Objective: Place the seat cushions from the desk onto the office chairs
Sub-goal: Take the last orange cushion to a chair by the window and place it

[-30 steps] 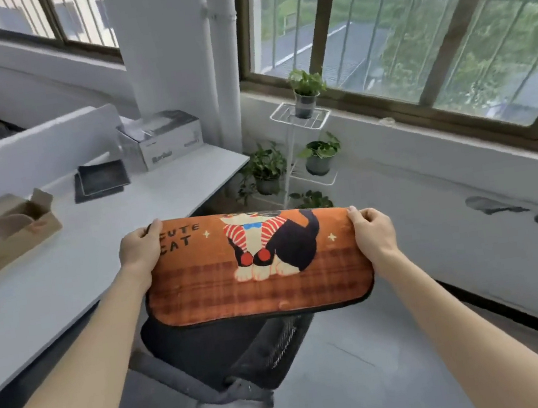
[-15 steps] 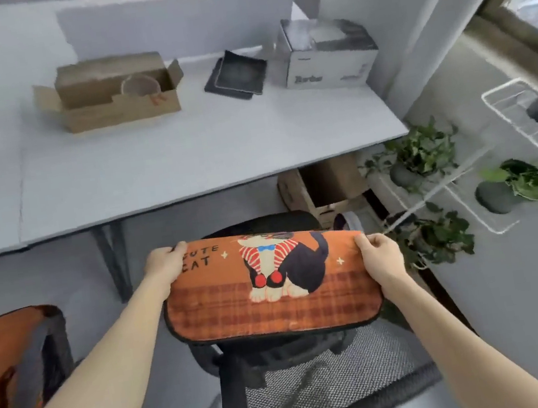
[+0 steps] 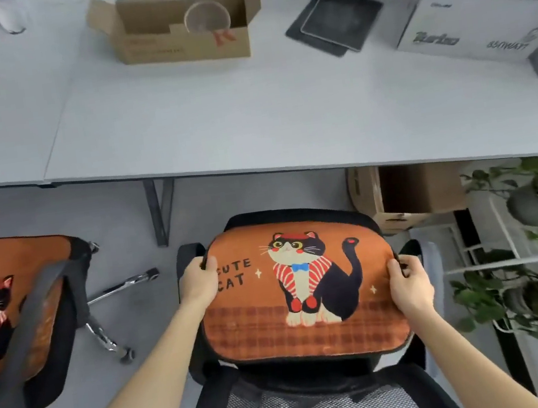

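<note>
The grey worktop (image 3: 249, 120) runs across the top. Below it, a black office chair (image 3: 296, 212) has the orange cat cushion (image 3: 260, 326) spread flat over its seat. A second chair (image 3: 45, 321) at left carries a matching cushion (image 3: 9, 261). The left hand (image 3: 199, 282) grips the cat cushion's left edge, and the right hand (image 3: 410, 284) pinches its right edge.

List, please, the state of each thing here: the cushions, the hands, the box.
cat cushion: flat over the near chair, held at both sides
left hand: grips its left edge
right hand: grips its right edge
second cushion: lying on the left chair, untouched
cardboard box: open, flaps up, on the desk
</note>
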`<state>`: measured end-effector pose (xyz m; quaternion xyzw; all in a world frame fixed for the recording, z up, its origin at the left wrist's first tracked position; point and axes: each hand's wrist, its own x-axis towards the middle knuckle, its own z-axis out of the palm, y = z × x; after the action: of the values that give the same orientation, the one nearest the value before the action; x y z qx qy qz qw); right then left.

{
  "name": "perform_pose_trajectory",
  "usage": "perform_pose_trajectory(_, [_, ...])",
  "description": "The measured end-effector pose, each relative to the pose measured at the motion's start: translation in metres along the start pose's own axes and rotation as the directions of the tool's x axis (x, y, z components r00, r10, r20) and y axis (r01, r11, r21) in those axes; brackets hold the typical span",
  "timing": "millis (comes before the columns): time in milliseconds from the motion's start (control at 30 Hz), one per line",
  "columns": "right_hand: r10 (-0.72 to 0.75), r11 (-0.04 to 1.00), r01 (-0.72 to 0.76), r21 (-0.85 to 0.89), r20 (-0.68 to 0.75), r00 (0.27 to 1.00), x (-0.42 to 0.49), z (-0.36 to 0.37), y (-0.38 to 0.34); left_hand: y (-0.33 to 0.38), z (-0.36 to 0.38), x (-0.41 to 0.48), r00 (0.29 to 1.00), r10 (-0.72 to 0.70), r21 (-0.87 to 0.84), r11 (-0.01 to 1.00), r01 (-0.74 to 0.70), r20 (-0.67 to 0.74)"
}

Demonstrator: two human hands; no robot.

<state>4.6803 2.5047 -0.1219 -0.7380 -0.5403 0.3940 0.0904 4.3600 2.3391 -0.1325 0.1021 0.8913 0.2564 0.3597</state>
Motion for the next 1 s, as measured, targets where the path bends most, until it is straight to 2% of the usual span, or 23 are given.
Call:
perform_pose_trajectory(133, [0.078,0.990,-0.077,-0.115,0.001,0.997,0.020,0.024,0.049,-0.030,0.053,0.016,0.998,-0.031,0.113,0.993,0.024,0.059])
perform_pose_trajectory(267, [0.129,0.970,-0.124,-0.211,0.009,0.992,0.044,0.064,0.095,-0.068,0.105,0.041,0.992,-0.102,0.274,0.959,0.079,0.070])
perform_pose_trajectory(367, [0.154,0.962,-0.140,-0.233,0.044,0.987,0.054,0.092,0.127,-0.103,0.133,0.057,0.987,-0.148,0.329,0.936,0.121,0.059])
perform_pose_trajectory(433, [0.192,0.955,-0.173,-0.240,0.060,0.980,0.061,0.104,0.138,-0.116,0.144,0.062,0.984,-0.173,0.323,0.934,0.152,0.038])
perform_pose_trajectory(667, [0.266,0.945,-0.262,-0.196,-0.006,0.964,0.081,0.123,0.151,-0.132,0.174,0.068,0.981,-0.114,0.333,0.929,0.161,-0.154])
perform_pose_trajectory(833, [0.246,0.947,-0.247,-0.205,-0.031,0.969,0.082,0.126,0.155,-0.137,0.183,0.064,0.969,-0.083,0.319,0.935,0.156,-0.231])
perform_pose_trajectory(1000, [0.142,0.963,-0.155,-0.219,-0.075,0.987,0.090,0.128,0.154,-0.133,0.184,0.069,0.964,0.011,0.282,0.957,0.067,-0.266])
